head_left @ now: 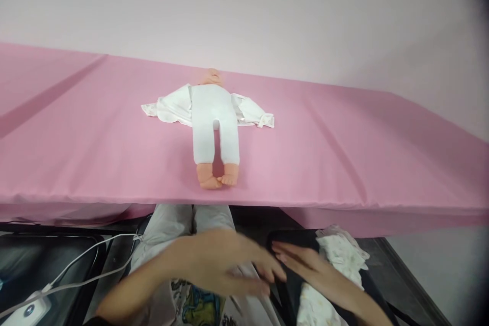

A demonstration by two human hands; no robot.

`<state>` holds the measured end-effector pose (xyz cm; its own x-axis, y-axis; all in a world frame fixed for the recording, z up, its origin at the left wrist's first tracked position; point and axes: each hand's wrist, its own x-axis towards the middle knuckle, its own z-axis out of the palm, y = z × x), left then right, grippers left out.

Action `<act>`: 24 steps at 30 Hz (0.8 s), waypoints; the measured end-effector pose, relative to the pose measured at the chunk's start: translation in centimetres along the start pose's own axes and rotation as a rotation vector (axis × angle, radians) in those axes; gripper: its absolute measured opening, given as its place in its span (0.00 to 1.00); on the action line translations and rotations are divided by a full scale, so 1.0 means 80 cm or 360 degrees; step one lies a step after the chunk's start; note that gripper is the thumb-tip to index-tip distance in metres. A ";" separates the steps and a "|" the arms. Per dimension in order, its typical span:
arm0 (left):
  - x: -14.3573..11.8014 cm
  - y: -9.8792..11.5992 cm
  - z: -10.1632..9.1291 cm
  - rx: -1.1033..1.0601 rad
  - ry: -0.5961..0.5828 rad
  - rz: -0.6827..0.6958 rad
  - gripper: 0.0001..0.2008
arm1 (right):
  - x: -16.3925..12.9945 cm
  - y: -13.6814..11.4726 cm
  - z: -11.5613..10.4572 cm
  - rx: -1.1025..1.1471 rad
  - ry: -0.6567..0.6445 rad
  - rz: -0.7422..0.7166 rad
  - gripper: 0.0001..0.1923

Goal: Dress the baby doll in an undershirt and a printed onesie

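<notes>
My left hand [225, 260] hovers over my lap, slightly blurred, fingers stretched out and the thumb apart, holding nothing. To its right, my right hand [303, 264] has its fingers extended towards the left one, with a small gap between them. A baby doll [215, 117] with a white cloth body lies on its back on the pink-covered table, feet towards me. A white baby shirt [175, 106] is spread out from under it on both sides; whether the doll's arms are inside the sleeves, I cannot tell. Neither hand touches the doll.
The pink cloth [344, 158] hangs over the table's front edge, against a pale wall. At right, crumpled white baby clothes [344, 254] lie on a dark chair. A white power bank [32, 310] with cables sits on the black chair [46, 254] at left.
</notes>
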<state>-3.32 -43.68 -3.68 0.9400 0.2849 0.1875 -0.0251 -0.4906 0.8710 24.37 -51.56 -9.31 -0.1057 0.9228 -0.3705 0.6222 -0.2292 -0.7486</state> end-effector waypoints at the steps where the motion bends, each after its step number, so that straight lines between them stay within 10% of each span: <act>1: 0.003 0.013 -0.029 0.0055 0.0231 -0.0027 0.12 | 0.008 -0.029 -0.015 0.0023 -0.0110 -0.0076 0.26; 4: 0.028 0.018 -0.112 0.0501 0.0982 -0.0152 0.13 | 0.046 -0.118 -0.056 -0.0060 -0.0297 -0.0377 0.23; 7: 0.073 -0.025 -0.188 0.1135 0.1405 -0.0502 0.16 | 0.129 -0.196 -0.079 -0.0005 0.0167 -0.0765 0.19; 11: 0.121 -0.104 -0.264 0.1593 0.1120 -0.1086 0.24 | 0.285 -0.266 -0.071 -0.0136 0.0701 -0.1106 0.18; 15: 0.132 -0.142 -0.300 0.1621 0.0818 -0.1257 0.29 | 0.396 -0.299 -0.051 -0.0369 0.0657 -0.1258 0.14; 24: 0.128 -0.171 -0.365 0.1621 0.0928 -0.1380 0.24 | 0.465 -0.334 -0.053 -0.0501 0.0653 -0.1176 0.17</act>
<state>-3.26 -9.99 -0.43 0.2599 0.9537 0.1512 0.9459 -0.2830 0.1589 7.15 -9.77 -0.77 -0.3152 0.8530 0.4160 0.6956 0.5058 -0.5102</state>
